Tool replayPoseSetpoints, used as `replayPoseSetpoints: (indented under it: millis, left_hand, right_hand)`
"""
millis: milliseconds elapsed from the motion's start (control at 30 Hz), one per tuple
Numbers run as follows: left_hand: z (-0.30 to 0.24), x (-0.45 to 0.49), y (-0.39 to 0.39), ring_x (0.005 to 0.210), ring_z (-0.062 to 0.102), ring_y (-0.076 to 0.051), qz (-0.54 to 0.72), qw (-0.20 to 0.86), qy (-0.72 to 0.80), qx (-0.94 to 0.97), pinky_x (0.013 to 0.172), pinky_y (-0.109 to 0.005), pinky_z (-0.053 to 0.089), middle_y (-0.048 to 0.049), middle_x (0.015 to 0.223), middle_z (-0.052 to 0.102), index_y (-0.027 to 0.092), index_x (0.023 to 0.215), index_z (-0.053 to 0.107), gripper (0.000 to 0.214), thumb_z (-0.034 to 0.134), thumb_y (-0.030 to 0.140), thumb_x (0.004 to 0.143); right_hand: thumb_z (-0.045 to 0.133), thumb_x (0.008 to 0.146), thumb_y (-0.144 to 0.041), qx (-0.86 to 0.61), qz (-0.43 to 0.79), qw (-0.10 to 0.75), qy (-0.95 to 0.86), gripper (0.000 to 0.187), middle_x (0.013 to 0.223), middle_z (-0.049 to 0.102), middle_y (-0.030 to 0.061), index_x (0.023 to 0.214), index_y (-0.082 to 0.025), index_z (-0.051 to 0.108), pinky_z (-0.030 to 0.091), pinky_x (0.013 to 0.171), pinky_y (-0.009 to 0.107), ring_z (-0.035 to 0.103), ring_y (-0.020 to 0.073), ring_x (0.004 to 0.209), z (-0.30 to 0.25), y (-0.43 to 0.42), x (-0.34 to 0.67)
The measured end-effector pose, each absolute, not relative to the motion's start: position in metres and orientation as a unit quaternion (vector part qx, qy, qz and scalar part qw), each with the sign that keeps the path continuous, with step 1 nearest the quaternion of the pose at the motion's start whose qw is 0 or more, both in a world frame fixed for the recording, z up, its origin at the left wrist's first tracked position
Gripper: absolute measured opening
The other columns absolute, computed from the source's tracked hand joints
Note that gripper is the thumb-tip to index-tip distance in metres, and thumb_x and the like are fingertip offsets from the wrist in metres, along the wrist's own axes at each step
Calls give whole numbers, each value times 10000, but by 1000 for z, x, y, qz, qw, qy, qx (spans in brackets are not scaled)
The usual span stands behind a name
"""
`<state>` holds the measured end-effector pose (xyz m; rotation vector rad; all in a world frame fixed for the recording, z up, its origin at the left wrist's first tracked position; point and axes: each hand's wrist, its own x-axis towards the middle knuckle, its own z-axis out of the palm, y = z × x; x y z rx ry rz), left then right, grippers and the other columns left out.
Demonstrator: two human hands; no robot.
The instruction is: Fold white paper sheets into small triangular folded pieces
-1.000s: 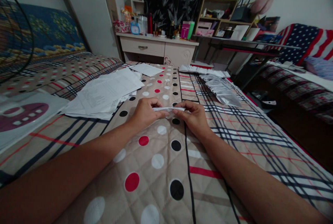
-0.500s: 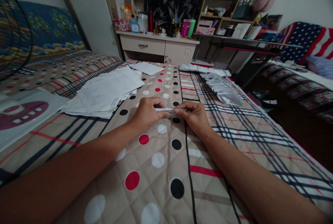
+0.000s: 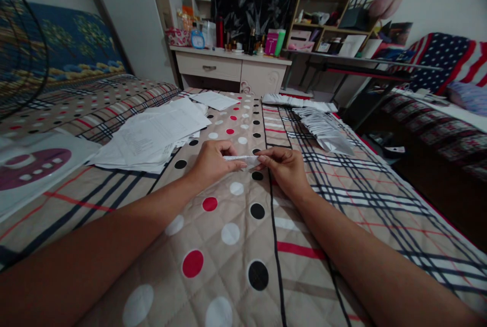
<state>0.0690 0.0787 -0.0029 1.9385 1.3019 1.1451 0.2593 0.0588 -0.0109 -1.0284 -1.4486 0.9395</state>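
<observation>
Between my two hands is a narrow strip of folded white paper [image 3: 249, 160], held just above the patterned bedspread [image 3: 232, 210]. My left hand [image 3: 215, 160] pinches its left end between thumb and fingers. At the right end, the thumb and fingertips of my right hand [image 3: 283, 165] close on the paper. The fingers partly cover both ends. To the left lies a loose pile of printed white sheets [image 3: 152, 134], with a single sheet [image 3: 215, 99] beyond it. On the right rests a fanned row of folded papers [image 3: 323, 129].
Another row of folded white papers [image 3: 299, 101] lies at the bed's far right edge. A plastic bag with a purple print [image 3: 38, 165] is at the left, below a black fan guard [image 3: 43, 38]. Past the bed stands a white dresser [image 3: 209, 66] crowded with bottles.
My left hand has shifted slightly left along the strip, and my right fingers have moved a little. More of the paper shows between the hands. The piles have not moved.
</observation>
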Motion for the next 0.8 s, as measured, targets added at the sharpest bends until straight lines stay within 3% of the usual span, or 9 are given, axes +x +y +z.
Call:
replayPoseSetpoints:
  millis: [100, 267, 500, 667, 800]
  left_hand:
    - [-2, 70, 77, 512, 453, -92, 421, 259, 480, 725, 475, -212, 314, 22, 552, 568, 141, 584, 623, 260, 817, 313, 562]
    - [0, 74, 72, 498, 452, -89, 427, 241, 447, 748, 459, -207, 302, 15, 521, 569, 143, 550, 613, 343, 806, 422, 605]
    - [-1, 76, 70, 529, 484, -92, 436, 211, 416, 769, 504, -209, 348, 14, 557, 586, 144, 557, 600, 338, 790, 407, 653]
    - [0, 78, 71, 555, 513, -98, 437, 296, 401, 749, 507, -204, 376, 7, 615, 624, 139, 655, 648, 268, 794, 363, 644]
    - [2, 79, 71, 573, 537, -103, 447, 323, 387, 739, 529, -212, 387, -15, 645, 657, 138, 672, 684, 235, 711, 360, 744]
  right_hand:
    - [730, 728, -319, -462, 322, 510, -651, 151, 690, 703, 31, 763, -173, 729, 469, 558, 256, 620, 153, 602, -11, 58, 260]
    - [723, 763, -290, -426, 235, 459, -743, 90, 772, 717, 40, 760, -201, 735, 474, 671, 280, 646, 183, 752, -7, 55, 255]
    - [648, 823, -211, -388, 190, 464, -774, 128, 717, 698, 31, 716, -204, 718, 470, 709, 299, 634, 172, 711, -2, 50, 253]
    - [636, 817, -187, -378, 125, 496, -772, 103, 717, 675, 36, 740, -202, 703, 463, 677, 306, 617, 178, 705, -2, 49, 256]
    - [617, 808, -168, -375, 86, 499, -776, 112, 724, 674, 43, 737, -208, 694, 468, 693, 318, 618, 188, 729, -3, 50, 257]
